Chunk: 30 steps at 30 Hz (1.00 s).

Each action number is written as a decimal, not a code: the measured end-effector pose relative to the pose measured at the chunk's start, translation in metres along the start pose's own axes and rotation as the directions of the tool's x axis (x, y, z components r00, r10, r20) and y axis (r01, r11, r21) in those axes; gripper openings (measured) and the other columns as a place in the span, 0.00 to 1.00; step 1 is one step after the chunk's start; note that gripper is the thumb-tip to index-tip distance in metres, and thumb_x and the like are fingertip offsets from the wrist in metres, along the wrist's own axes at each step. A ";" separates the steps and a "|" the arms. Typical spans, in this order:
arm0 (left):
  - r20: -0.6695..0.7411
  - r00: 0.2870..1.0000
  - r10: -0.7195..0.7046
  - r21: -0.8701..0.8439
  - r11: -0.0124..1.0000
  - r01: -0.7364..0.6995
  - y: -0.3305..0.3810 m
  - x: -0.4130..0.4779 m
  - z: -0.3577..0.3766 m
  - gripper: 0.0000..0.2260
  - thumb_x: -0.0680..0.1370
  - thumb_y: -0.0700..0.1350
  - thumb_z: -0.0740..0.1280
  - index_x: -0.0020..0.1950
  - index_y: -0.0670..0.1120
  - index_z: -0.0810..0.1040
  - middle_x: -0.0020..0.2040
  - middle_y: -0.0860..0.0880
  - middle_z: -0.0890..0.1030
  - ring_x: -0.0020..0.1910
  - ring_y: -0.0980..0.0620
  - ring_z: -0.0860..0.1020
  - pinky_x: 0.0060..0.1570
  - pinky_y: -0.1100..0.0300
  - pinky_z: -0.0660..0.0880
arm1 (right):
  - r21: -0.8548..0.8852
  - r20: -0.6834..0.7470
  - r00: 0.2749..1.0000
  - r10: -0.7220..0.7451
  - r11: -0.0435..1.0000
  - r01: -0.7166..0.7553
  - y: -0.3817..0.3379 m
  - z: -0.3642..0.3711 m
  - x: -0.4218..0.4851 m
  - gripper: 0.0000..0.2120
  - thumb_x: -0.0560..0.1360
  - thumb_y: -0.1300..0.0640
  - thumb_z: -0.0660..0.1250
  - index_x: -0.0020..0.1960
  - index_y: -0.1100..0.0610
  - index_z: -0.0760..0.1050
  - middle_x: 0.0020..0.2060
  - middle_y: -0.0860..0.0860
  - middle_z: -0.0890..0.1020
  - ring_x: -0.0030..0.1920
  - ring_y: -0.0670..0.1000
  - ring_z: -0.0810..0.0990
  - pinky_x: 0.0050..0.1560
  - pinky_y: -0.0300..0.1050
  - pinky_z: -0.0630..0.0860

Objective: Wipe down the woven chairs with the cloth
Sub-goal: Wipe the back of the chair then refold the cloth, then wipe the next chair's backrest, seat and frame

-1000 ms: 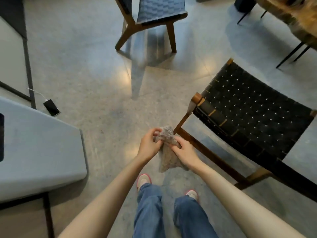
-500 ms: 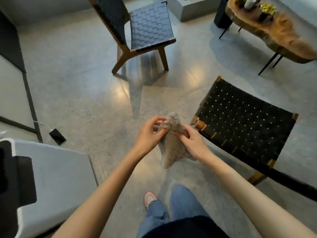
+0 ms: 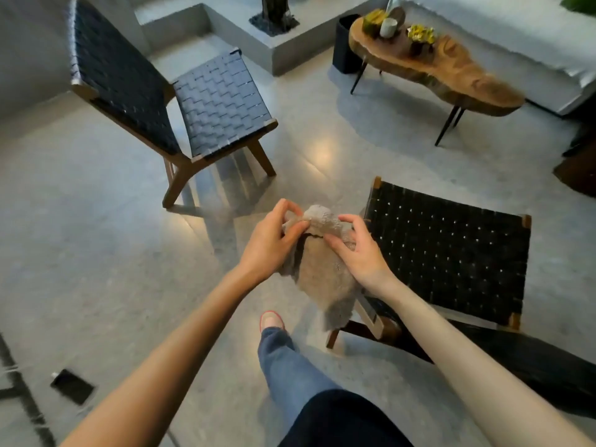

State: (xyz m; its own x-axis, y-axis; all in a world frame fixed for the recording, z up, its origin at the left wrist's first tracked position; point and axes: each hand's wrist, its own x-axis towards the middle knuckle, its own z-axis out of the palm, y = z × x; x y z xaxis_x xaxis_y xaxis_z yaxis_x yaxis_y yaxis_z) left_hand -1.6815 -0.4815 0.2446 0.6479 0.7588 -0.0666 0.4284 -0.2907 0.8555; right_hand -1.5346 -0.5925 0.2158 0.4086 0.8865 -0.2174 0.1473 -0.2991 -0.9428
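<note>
A person's left hand (image 3: 269, 245) and right hand (image 3: 362, 254) both pinch the bunched top of a fuzzy grey-brown cloth (image 3: 322, 279), which hangs in the air over the polished floor (image 3: 96, 253) beside the black woven chair (image 3: 448, 253). A second woven chair (image 3: 222, 101) stands farther off, near a wooden side table (image 3: 451, 72).

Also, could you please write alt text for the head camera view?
A person's left hand and right hand pinch a grey cloth, beside a black woven chair. A second woven chair and a wooden side table stand farther off.
</note>
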 end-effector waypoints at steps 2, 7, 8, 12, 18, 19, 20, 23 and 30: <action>0.033 0.999 0.012 0.045 0.999 -0.013 0.001 0.042 -0.020 0.08 0.80 0.52 0.61 0.54 0.49 0.72 0.47 0.46 0.78 0.45 0.49 0.78 0.46 0.48 0.78 | -0.030 0.003 1.000 -0.015 0.999 0.015 -0.013 -0.002 0.035 0.20 0.75 0.47 0.68 0.63 0.43 0.65 0.51 0.37 0.77 0.51 0.33 0.78 0.45 0.30 0.76; 0.140 0.989 0.042 0.153 0.986 -0.064 0.005 0.135 -0.059 0.09 0.80 0.54 0.60 0.51 0.49 0.73 0.46 0.54 0.77 0.45 0.58 0.75 0.41 0.68 0.72 | -0.101 -0.050 0.999 -0.004 0.995 -0.001 -0.039 -0.009 0.113 0.08 0.79 0.53 0.64 0.55 0.42 0.73 0.45 0.40 0.81 0.47 0.37 0.79 0.47 0.39 0.76; 0.177 0.983 0.049 0.153 0.985 -0.076 0.006 0.151 -0.062 0.09 0.79 0.54 0.60 0.51 0.50 0.73 0.44 0.55 0.76 0.44 0.59 0.75 0.40 0.69 0.72 | -0.136 -0.078 0.997 0.001 0.991 -0.012 -0.043 -0.013 0.125 0.07 0.79 0.53 0.62 0.53 0.41 0.74 0.43 0.39 0.80 0.44 0.37 0.79 0.46 0.40 0.75; 0.348 0.929 0.124 0.162 0.968 -0.190 0.012 0.208 -0.055 0.09 0.77 0.54 0.64 0.53 0.50 0.72 0.41 0.57 0.75 0.38 0.59 0.75 0.36 0.73 0.70 | -0.235 -0.217 0.976 0.034 0.968 -0.086 -0.044 -0.034 0.157 0.06 0.80 0.52 0.60 0.51 0.46 0.76 0.42 0.40 0.79 0.45 0.40 0.78 0.44 0.38 0.75; 0.642 0.685 0.346 0.106 0.844 -0.526 0.016 0.291 -0.016 0.13 0.76 0.43 0.68 0.60 0.46 0.71 0.53 0.48 0.78 0.47 0.50 0.76 0.46 0.63 0.70 | -0.238 -0.489 0.869 0.080 0.946 -0.221 -0.018 -0.065 0.168 0.05 0.81 0.56 0.59 0.53 0.53 0.74 0.42 0.46 0.79 0.41 0.42 0.79 0.39 0.38 0.77; 0.679 0.634 0.371 0.096 0.811 -0.577 0.016 0.307 -0.010 0.12 0.78 0.41 0.66 0.60 0.47 0.71 0.55 0.47 0.77 0.48 0.51 0.75 0.47 0.64 0.69 | -0.225 -0.513 0.852 0.101 0.943 -0.246 -0.014 -0.067 0.168 0.04 0.81 0.55 0.60 0.52 0.52 0.74 0.41 0.45 0.79 0.41 0.42 0.79 0.39 0.38 0.78; 0.713 0.593 0.375 0.093 0.787 -0.610 0.017 0.324 -0.003 0.12 0.78 0.40 0.64 0.61 0.48 0.71 0.56 0.47 0.76 0.48 0.53 0.74 0.46 0.65 0.68 | -0.202 -0.534 0.836 0.126 0.941 -0.272 -0.011 -0.069 0.168 0.03 0.80 0.54 0.61 0.50 0.50 0.73 0.40 0.44 0.80 0.40 0.41 0.79 0.38 0.38 0.78; 0.810 0.464 0.359 0.056 0.740 -0.670 0.018 0.375 0.014 0.10 0.78 0.39 0.62 0.59 0.49 0.71 0.52 0.51 0.71 0.47 0.52 0.73 0.41 0.68 0.67 | -0.096 -0.619 0.763 0.189 0.945 -0.313 -0.006 -0.068 0.171 0.04 0.76 0.51 0.67 0.45 0.49 0.73 0.36 0.40 0.81 0.38 0.37 0.79 0.37 0.32 0.74; 0.934 0.157 0.320 -0.037 0.524 -0.851 0.017 0.462 0.052 0.08 0.80 0.42 0.61 0.58 0.47 0.73 0.51 0.52 0.68 0.46 0.53 0.75 0.37 0.71 0.65 | 0.074 -0.773 0.510 0.378 0.852 -0.518 0.000 -0.042 0.191 0.06 0.73 0.49 0.72 0.43 0.50 0.78 0.36 0.46 0.79 0.39 0.41 0.78 0.39 0.35 0.72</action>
State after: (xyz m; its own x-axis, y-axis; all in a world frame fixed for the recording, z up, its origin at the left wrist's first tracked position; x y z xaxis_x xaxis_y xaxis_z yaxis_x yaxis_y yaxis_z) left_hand -1.3420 -0.1663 0.2015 0.8272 -0.5186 -0.2161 -0.3502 -0.7768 0.5234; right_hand -1.4190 -0.4376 0.1851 0.9601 0.0664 -0.2717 -0.1531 -0.6881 -0.7092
